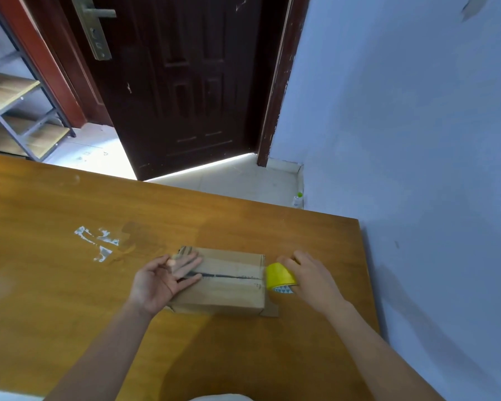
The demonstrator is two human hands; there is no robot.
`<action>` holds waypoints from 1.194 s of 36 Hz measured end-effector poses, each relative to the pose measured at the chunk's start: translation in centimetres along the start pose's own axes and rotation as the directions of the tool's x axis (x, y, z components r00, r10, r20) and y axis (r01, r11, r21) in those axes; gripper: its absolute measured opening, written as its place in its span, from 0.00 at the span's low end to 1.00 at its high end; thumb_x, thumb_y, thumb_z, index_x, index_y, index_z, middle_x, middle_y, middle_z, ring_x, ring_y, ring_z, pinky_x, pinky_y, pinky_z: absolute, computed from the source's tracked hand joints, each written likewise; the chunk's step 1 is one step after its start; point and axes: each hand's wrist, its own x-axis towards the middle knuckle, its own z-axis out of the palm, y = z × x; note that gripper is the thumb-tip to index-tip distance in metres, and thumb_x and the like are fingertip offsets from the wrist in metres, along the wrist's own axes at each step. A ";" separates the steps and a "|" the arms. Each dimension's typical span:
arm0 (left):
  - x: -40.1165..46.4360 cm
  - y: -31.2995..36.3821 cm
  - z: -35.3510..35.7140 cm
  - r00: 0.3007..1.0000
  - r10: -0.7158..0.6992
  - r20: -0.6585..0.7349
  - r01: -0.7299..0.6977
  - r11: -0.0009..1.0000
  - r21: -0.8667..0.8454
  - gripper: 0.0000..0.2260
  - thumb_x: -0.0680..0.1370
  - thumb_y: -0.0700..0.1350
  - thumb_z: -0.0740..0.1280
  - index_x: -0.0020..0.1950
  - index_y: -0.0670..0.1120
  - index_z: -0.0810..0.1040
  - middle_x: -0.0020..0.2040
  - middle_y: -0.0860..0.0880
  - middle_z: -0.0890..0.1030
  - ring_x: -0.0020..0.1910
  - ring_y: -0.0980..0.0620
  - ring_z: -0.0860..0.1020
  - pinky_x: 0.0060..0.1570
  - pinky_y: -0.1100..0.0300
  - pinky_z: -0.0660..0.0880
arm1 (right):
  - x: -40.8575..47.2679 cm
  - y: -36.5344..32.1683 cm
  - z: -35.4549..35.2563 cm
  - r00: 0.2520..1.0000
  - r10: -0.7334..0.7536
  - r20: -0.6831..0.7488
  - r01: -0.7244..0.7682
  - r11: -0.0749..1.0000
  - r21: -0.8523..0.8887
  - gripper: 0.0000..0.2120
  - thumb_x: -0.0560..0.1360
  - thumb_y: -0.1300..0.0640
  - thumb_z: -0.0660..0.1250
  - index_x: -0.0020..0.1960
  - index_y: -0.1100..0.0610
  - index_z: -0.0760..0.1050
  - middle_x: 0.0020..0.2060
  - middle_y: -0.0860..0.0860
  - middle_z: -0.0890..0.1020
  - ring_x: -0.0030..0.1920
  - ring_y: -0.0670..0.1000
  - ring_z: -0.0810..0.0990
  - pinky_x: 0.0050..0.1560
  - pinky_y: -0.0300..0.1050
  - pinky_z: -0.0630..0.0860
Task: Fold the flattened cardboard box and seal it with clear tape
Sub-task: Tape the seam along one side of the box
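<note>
A small brown cardboard box (pixel 229 287) stands folded on the wooden table (pixel 70 285), its top flaps meeting along a dark centre seam. My left hand (pixel 162 279) lies on the box's left end, fingers straight and pressing the top flaps near the seam. My right hand (pixel 313 280) grips a yellow-looking roll of tape (pixel 279 276) held just off the box's right edge. A strip of clear tape seems to run along the seam from the roll toward my left hand. A loose bottom flap (pixel 272 309) sticks out at the box's right base.
Torn white tape scraps (pixel 97 241) are stuck to the table left of the box. The table's right edge runs close to a blue wall (pixel 417 140). Beyond the far edge are a dark door (pixel 180 82), a floor, a small bottle (pixel 298 199), and a shelf (pixel 18 111).
</note>
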 end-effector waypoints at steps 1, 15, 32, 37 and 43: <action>-0.1 0.0 0.1 1.000 -0.005 0.003 0.005 1.000 0.003 0.22 0.50 0.40 0.82 0.33 0.44 0.72 0.61 0.30 0.75 0.59 0.33 0.76 0.47 0.33 0.76 | -0.1 -0.1 0.1 1.000 0.009 -0.009 -0.009 1.000 -0.004 0.31 0.61 0.60 0.78 0.63 0.50 0.74 0.48 0.50 0.76 0.47 0.52 0.77 0.38 0.40 0.66; -1.1 -0.1 1.9 0.992 0.074 -0.102 -0.067 0.995 0.069 0.10 0.69 0.42 0.70 0.34 0.44 0.69 0.60 0.32 0.76 0.57 0.36 0.78 0.51 0.38 0.76 | -0.4 -1.0 1.8 0.996 0.035 -0.083 -0.046 0.989 -0.137 0.37 0.42 0.67 0.80 0.51 0.50 0.80 0.39 0.50 0.78 0.36 0.50 0.78 0.30 0.39 0.71; -2.5 1.3 1.6 0.849 0.484 -0.210 -0.013 0.416 0.909 0.12 0.78 0.36 0.62 0.37 0.39 0.79 0.37 0.42 0.79 0.39 0.46 0.76 0.37 0.58 0.73 | 0.0 -0.6 2.3 0.996 0.031 -0.084 -0.044 0.986 -0.160 0.38 0.40 0.69 0.79 0.49 0.49 0.80 0.38 0.49 0.78 0.34 0.49 0.78 0.30 0.37 0.63; -1.9 1.3 1.3 0.827 0.507 -0.242 0.039 0.378 0.925 0.12 0.78 0.36 0.61 0.36 0.40 0.79 0.34 0.44 0.79 0.36 0.47 0.76 0.38 0.56 0.74 | 0.1 -0.8 2.3 0.996 0.045 -0.078 -0.055 0.988 -0.142 0.38 0.42 0.69 0.79 0.51 0.50 0.80 0.39 0.50 0.79 0.34 0.50 0.78 0.30 0.37 0.64; -1.8 1.3 1.2 0.812 0.542 -0.217 0.054 0.301 0.952 0.12 0.79 0.38 0.62 0.38 0.42 0.79 0.34 0.44 0.79 0.36 0.46 0.76 0.41 0.53 0.73 | 0.0 -0.9 2.4 0.996 0.074 -0.055 -0.080 0.990 -0.115 0.37 0.48 0.70 0.79 0.55 0.50 0.78 0.42 0.51 0.78 0.38 0.51 0.78 0.33 0.38 0.64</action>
